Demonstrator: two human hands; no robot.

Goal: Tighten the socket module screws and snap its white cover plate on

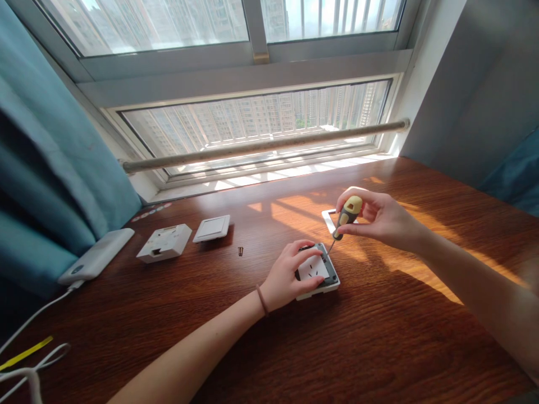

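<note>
A white wall socket [312, 268] with a dark grey frame sits in a white box on the wooden table. My left hand [290, 272] grips it from the left, fingers over its top and thumb along the near side. In my right hand [373, 216] is a yellow and grey screwdriver [348, 216], held tilted. Its thin shaft points down to the right side of the socket's frame; whether the tip sits in a screw is too small to tell. Behind the screwdriver lies a white cover frame [328, 220], partly hidden by my right hand.
Left of my hands lie small screws [240, 251], a white switch panel [212, 228] and a white mounting box [164, 243]. A white power bank [96, 255] with a cable rests by the blue curtain [54, 129]. Along the window runs a metal rail [269, 147].
</note>
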